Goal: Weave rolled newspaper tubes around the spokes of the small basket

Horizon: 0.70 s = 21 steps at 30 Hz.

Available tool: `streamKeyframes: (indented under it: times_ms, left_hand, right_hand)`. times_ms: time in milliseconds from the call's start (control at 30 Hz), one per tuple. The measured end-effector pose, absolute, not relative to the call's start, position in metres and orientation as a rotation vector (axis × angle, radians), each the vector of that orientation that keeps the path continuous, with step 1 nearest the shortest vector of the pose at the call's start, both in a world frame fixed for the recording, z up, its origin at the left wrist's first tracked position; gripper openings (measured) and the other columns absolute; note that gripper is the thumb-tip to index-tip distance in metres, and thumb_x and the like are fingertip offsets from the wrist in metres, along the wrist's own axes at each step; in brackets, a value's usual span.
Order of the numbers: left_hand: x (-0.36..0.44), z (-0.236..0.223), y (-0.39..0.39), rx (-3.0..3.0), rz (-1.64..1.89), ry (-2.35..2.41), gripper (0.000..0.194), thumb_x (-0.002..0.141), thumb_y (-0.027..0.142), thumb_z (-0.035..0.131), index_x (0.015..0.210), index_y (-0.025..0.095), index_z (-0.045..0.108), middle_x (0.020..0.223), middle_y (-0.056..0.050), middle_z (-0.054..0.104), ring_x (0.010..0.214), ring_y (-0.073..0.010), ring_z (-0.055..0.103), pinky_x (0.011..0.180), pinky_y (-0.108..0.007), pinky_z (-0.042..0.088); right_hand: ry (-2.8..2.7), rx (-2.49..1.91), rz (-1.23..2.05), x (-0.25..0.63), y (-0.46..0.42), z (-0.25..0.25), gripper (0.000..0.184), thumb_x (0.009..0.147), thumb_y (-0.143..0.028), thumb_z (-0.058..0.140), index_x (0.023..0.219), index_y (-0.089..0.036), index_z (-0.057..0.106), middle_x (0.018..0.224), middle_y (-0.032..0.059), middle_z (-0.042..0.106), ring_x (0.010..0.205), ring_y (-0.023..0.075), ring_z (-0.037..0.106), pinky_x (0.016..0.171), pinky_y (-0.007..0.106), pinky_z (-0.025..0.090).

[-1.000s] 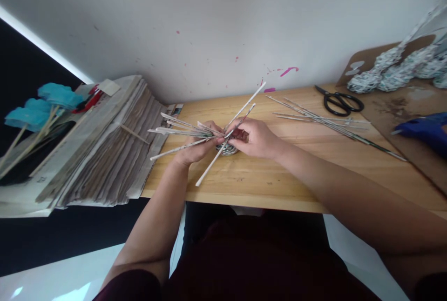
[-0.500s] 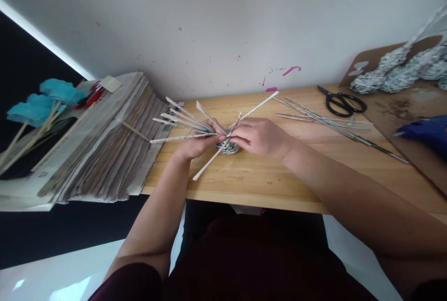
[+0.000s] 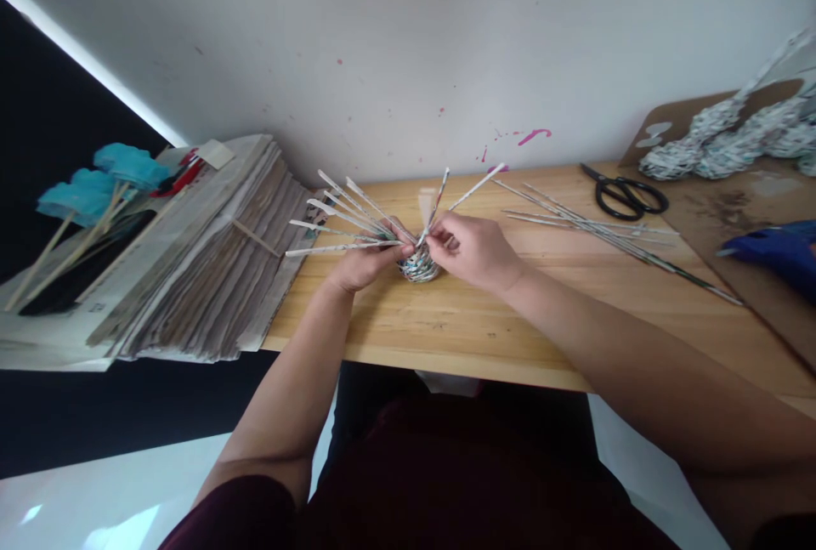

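A small round piece woven from rolled paper point(image 3: 419, 267) stands on the wooden table, between my hands. Several rolled paper sticks point(image 3: 344, 214) fan out from its top, mostly to the left. My left hand point(image 3: 373, 261) is closed around the left side of the piece, its thumb near the rim. With thumb and forefinger together, my right hand point(image 3: 472, 246) pinches a paper stick point(image 3: 475, 189) at the right of the rim. Another stick, blurred by motion, points up behind the fingers. The fingers of my left hand are partly hidden behind the weaving.
Loose paper sticks point(image 3: 592, 227) lie to the right, beside black scissors point(image 3: 625, 193). Farther right are woven paper pieces point(image 3: 720, 138) and a blue tool point(image 3: 774, 248) on cardboard. A tall stack of newspaper point(image 3: 210, 278) stands at the left, with blue paper flowers point(image 3: 95, 193) on top.
The stick that pointed toward me at the front of the weaving no longer lies there; a blurred stick now stands up at the back. My right hand has shifted slightly at the rim.
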<state>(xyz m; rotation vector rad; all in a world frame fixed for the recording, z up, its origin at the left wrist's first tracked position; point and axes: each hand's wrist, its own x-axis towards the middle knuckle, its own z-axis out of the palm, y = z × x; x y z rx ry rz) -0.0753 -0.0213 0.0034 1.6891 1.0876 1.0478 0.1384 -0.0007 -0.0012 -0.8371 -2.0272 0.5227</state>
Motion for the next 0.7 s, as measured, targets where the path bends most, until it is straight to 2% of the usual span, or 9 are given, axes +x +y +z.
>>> streamKeyframes:
  times_ms: [167,233,367,433,567,700]
  left_hand:
    - [-0.073,0.005,-0.023,1.742,0.991,1.066,0.029,0.077,0.041,0.082,0.083,0.017,0.066,0.077,-0.002,0.068,0.074,-0.0158,0.063,0.072,-0.029,0.051]
    - [-0.072,0.007,-0.024,1.763,0.989,1.068,0.028,0.077,0.039,0.082,0.083,0.017,0.066,0.076,-0.002,0.067,0.073,-0.0156,0.062,0.071,-0.029,0.050]
    - [-0.071,0.009,-0.022,1.825,1.018,1.064,0.028,0.079,0.043,0.079,0.084,0.017,0.068,0.079,-0.004,0.069,0.076,-0.0172,0.064,0.074,-0.031,0.052]
    - [-0.071,0.010,-0.022,1.856,1.012,1.074,0.029,0.080,0.045,0.078,0.083,0.017,0.069,0.080,-0.004,0.070,0.076,-0.0179,0.065,0.074,-0.032,0.053]
    - [-0.069,0.012,-0.024,1.884,0.999,1.105,0.029,0.081,0.046,0.077,0.082,0.017,0.069,0.079,-0.005,0.070,0.075,-0.0185,0.065,0.072,-0.033,0.053]
    - [-0.065,0.013,-0.027,1.846,1.030,1.086,0.032,0.081,0.048,0.076,0.081,0.018,0.067,0.079,-0.005,0.070,0.077,-0.0187,0.066,0.072,-0.033,0.054]
  right_hand:
    - [-1.632,-0.965,1.116,0.132,0.007,-0.006,0.018,0.080,-0.032,0.069,0.075,-0.021,0.055,0.066,-0.0008,0.066,0.057,0.0133,0.058,0.057,0.027,0.046]
    - [-1.605,-0.914,1.247,0.132,0.009,-0.006,0.023,0.080,-0.037,0.071,0.074,-0.021,0.056,0.065,-0.0008,0.065,0.056,0.0130,0.057,0.056,0.028,0.046]
    - [-1.747,-0.781,1.308,0.139,0.012,-0.001,0.015,0.076,-0.028,0.073,0.085,-0.019,0.065,0.075,0.0011,0.069,0.067,0.0141,0.062,0.065,0.029,0.051]
    - [-1.824,-0.755,1.350,0.143,0.013,0.001,0.019,0.074,-0.024,0.074,0.090,-0.019,0.065,0.078,0.0014,0.070,0.069,0.0147,0.063,0.066,0.029,0.052]
    - [-1.863,-0.813,1.291,0.144,0.013,0.000,0.015,0.076,-0.030,0.073,0.083,-0.019,0.065,0.079,0.0030,0.071,0.070,0.0163,0.063,0.065,0.030,0.051]
    - [-1.834,-0.861,1.213,0.139,0.010,-0.004,0.007,0.074,-0.023,0.068,0.075,-0.020,0.063,0.088,0.0050,0.074,0.075,0.0169,0.065,0.070,0.032,0.052]
